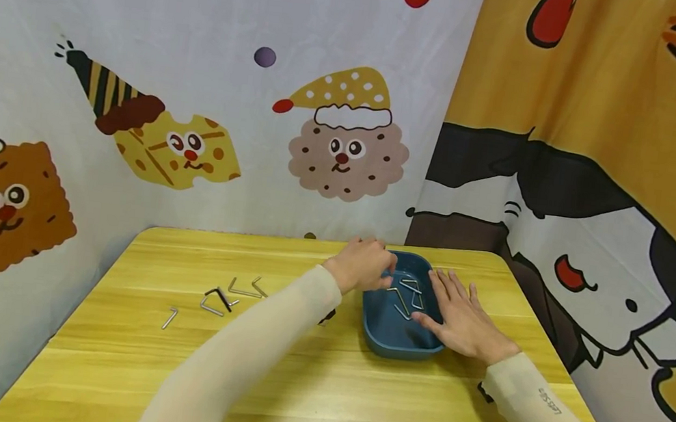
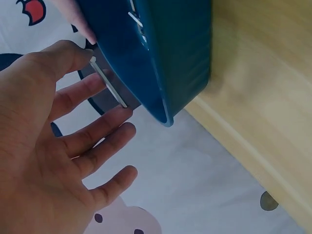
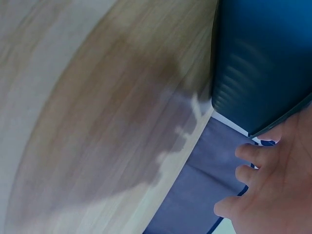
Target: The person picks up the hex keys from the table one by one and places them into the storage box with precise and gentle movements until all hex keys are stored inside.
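My left hand (image 1: 360, 265) is over the far left side of a blue plastic bin (image 1: 400, 352). Its thumb and fingers pinch a silver hex key (image 2: 108, 83) by its ends, just above the bin's rim in the left wrist view. Several metal hex keys (image 1: 400, 301) lie inside the bin. On the bin's right rim rests my right hand (image 1: 462, 324), with its fingers extended and thumb reaching over the inside. In the right wrist view its fingers show beside the bin's outer wall (image 3: 258, 73).
Left of the bin, several more hex keys lie scattered on the wooden table (image 1: 111, 366), among them a black one (image 1: 223, 299) and a small silver one (image 1: 171, 318). A cartoon-printed curtain (image 1: 220, 33) hangs behind the table's back edge.
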Tool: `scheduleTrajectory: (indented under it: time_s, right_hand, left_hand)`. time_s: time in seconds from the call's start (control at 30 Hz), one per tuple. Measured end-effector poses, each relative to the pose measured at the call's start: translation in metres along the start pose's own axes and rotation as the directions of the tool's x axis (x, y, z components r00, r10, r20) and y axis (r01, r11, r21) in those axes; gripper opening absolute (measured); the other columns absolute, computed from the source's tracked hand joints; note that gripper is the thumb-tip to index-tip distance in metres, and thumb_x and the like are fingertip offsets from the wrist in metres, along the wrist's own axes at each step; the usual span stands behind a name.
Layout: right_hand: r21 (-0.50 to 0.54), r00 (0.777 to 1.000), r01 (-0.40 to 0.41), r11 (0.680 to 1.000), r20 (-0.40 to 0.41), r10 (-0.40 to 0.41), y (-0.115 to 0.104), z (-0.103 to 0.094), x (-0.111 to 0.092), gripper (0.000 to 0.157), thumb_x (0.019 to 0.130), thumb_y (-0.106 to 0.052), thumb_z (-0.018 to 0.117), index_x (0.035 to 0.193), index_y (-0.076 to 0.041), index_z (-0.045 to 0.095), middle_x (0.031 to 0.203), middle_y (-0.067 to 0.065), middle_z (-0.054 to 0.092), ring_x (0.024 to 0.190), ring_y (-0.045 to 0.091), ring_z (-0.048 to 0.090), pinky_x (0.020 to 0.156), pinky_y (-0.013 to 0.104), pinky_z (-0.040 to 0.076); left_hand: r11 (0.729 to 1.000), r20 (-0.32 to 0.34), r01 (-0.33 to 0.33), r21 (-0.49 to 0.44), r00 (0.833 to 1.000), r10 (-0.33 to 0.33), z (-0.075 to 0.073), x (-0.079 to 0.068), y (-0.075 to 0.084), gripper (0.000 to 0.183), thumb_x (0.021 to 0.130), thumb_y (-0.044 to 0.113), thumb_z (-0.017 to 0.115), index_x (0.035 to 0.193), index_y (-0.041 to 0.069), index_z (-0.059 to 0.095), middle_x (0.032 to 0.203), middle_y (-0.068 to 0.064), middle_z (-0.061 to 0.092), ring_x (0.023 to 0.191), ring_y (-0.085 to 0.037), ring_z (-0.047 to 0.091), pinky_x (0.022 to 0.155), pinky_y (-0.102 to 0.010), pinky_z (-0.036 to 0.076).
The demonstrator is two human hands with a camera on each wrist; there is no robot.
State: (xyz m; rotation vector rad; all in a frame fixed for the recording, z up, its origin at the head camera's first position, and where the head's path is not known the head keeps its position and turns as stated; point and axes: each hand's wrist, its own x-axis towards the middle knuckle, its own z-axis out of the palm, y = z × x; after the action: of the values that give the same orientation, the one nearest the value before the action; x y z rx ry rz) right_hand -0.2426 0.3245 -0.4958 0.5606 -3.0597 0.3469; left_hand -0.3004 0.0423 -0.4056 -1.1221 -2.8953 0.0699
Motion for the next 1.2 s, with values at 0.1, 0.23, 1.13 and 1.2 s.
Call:
scheduleTrajectory:
  time_s: [0.1,0.23,1.13,1.2]
  right_hand:
    - [-0.002,1.0,-0.003,1.0,0.004,0.003,0.0,0.0,0.0,0.107,0.114,-0.074,0.057,0.186,-0.004,0.02,0.192,0.028,0.024,0.18,0.057,0.015,0.138,0.09,0.011]
    - [0.005,1.0,-0.003,1.0,0.007,0.003,0.0,0.0,0.0,0.107,0.114,-0.073,0.057,0.186,-0.004,0.02,0.193,0.028,0.023,0.18,0.057,0.014,0.138,0.09,0.01]
    - [0.007,1.0,0.007,1.0,0.003,-0.007,0.001,0.0,0.0,0.106,0.114,-0.071,0.059,0.186,-0.002,0.021,0.193,0.028,0.022,0.18,0.057,0.015,0.138,0.089,0.01]
    - [0.007,1.0,0.005,1.0,0.003,-0.005,0.001,-0.001,0.0,0.106,0.114,-0.072,0.058,0.186,-0.002,0.021,0.193,0.029,0.022,0.18,0.057,0.015,0.138,0.089,0.01]
  left_hand:
    - [1.0,0.026,0.015,-0.005,1.0,-0.015,-0.002,0.005,0.0,0.031,0.116,0.049,0.071,0.139,0.032,0.082,0.14,0.001,0.077,0.13,-0.024,0.071,0.116,-0.053,0.06]
    - [0.999,0.051,0.038,-0.009,0.998,-0.038,-0.002,0.009,0.0,0.031,0.116,0.048,0.072,0.139,0.031,0.082,0.143,0.0,0.077,0.134,-0.025,0.07,0.119,-0.055,0.059]
    - [0.997,0.047,0.051,-0.059,0.998,-0.048,0.002,0.012,-0.008,0.035,0.118,0.045,0.069,0.146,0.027,0.081,0.149,-0.002,0.076,0.139,-0.028,0.069,0.123,-0.056,0.057]
    - [0.996,0.041,0.052,-0.071,0.998,-0.049,0.003,0.011,-0.009,0.035,0.118,0.044,0.07,0.146,0.027,0.081,0.149,-0.002,0.076,0.14,-0.028,0.069,0.123,-0.057,0.057]
